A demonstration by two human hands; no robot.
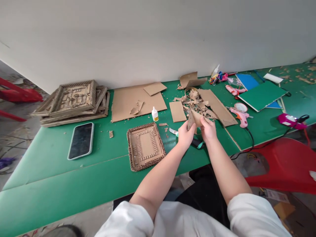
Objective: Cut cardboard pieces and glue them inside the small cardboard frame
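Both hands hold a small piece of cardboard (197,119) above the table, its faces parted in a V. My left hand (187,134) pinches its left side, and my right hand (208,129) grips the right side. Below them lies a utility knife (197,143), partly covered by my left hand and wrist. A square cardboard tray (163,152) with corrugated strips glued inside sits left of my left forearm. Behind the tray stands a small white glue bottle (154,114). Torn cardboard scraps (192,97) are heaped just beyond my hands.
Stacked cardboard frames (74,98) and a phone (81,141) occupy the left. A large cardboard sheet (120,105) lies near the wall. To the right are pink glue guns (243,119), a green board (263,95) and a trailing black cord (252,140). A red chair (283,164) stands at the table's edge.
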